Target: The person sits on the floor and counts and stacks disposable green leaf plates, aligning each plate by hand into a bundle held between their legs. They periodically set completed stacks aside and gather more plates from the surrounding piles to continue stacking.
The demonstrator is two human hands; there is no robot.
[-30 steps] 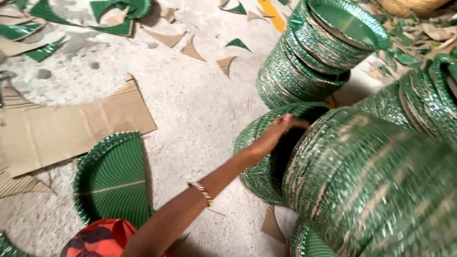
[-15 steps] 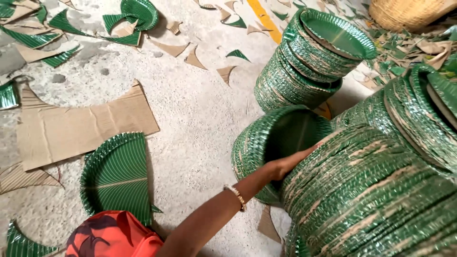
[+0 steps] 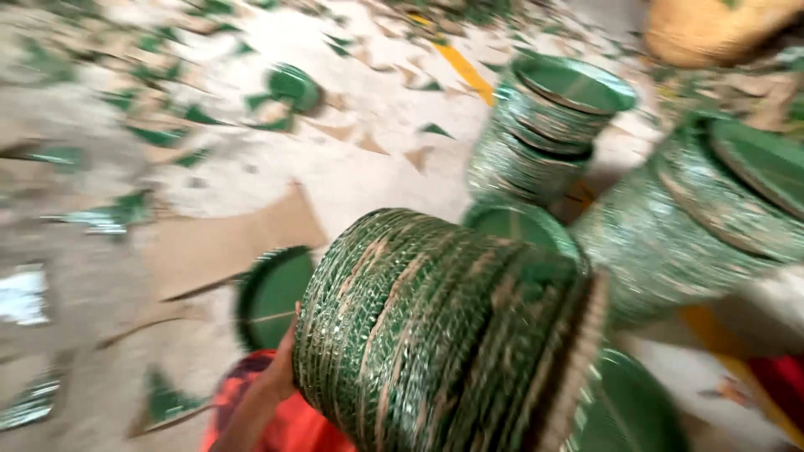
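Observation:
A thick stack of green paper plates (image 3: pixel 444 335) lies on its side in mid-air at the centre, its ribbed rims facing me. My left hand (image 3: pixel 283 368) presses flat against the stack's left end, with the forearm coming up from the bottom edge over orange cloth (image 3: pixel 289 427). The stack's right end is blurred, and my right hand does not show. A single green plate (image 3: pixel 268 293) lies on the floor just left of the stack, partly hidden behind it.
Another plate stack (image 3: pixel 544 125) stands upright behind. A long stack (image 3: pixel 678 234) lies tilted at the right. A loose plate (image 3: pixel 628 410) sits at the bottom right. Brown cardboard (image 3: pixel 222 247), green and brown scraps and a yellow strip (image 3: pixel 465 71) litter the pale floor. A woven basket (image 3: pixel 712 29) is at top right.
My left hand left the far stacks and now holds a plate stack lifted close to me. The view has swung and blurred.

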